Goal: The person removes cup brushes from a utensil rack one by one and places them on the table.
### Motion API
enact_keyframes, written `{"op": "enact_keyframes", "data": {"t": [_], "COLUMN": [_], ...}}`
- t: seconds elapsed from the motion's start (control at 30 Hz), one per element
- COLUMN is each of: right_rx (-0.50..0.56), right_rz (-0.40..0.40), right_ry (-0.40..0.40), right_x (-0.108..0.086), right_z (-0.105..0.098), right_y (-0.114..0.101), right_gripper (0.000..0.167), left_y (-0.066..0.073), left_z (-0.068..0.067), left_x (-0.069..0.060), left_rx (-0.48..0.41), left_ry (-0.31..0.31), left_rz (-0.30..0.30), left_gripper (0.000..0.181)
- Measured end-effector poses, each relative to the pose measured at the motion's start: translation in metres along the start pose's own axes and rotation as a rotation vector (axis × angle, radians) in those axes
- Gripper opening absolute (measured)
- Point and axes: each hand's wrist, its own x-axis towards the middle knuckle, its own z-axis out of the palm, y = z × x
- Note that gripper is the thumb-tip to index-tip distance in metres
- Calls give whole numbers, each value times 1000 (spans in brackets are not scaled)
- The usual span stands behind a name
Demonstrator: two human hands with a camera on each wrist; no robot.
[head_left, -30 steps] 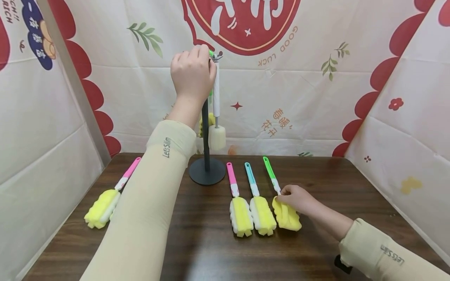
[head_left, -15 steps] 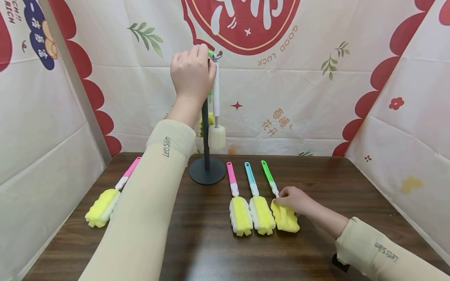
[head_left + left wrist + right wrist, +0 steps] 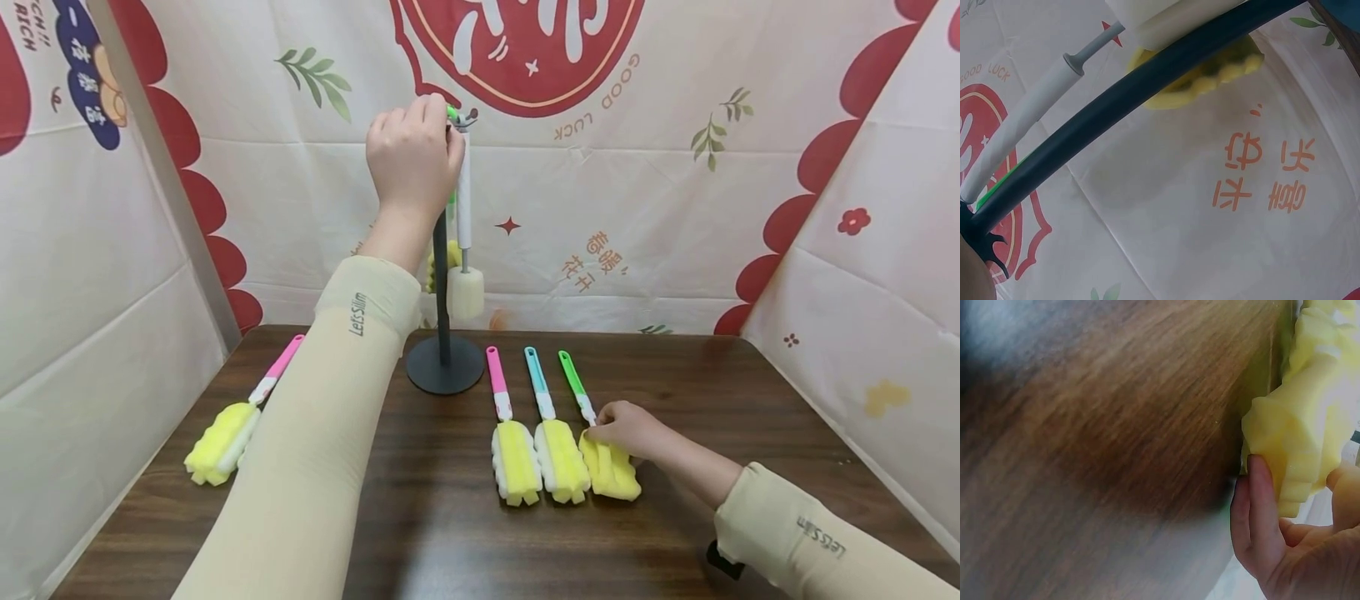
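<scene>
The right hand (image 3: 630,427) pinches the green-handled brush (image 3: 612,475) between thumb and fingers where sponge meets neck. The sponge extends from the fingers toward the person; along the long axis, the handle points away and slightly left. Whether the brush touches the worktop (image 3: 450,533) cannot be told. Just left of the fingers lie the blue-handled brush (image 3: 561,458), then a pink-handled brush (image 3: 516,462). Farther ahead and left, the upright stand (image 3: 441,287) is gripped at its top by the left hand (image 3: 412,154), the hand farther from the green-handled brush.

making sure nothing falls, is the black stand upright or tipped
Upright: the black stand rises straight from its round base, flat on the table.
</scene>
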Motion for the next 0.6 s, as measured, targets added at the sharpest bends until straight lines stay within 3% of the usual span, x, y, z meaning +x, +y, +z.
{"op": "enact_keyframes", "data": {"t": [0.6], "right_rx": [-7], "right_rz": [39], "right_ry": [-13], "right_x": [1], "right_z": [1], "right_y": [-1], "right_gripper": [42], "left_y": [1], "left_z": [1], "left_x": [1], "left_rx": [-62], "left_ry": [-21], "left_rz": [-31], "left_gripper": [28]}}
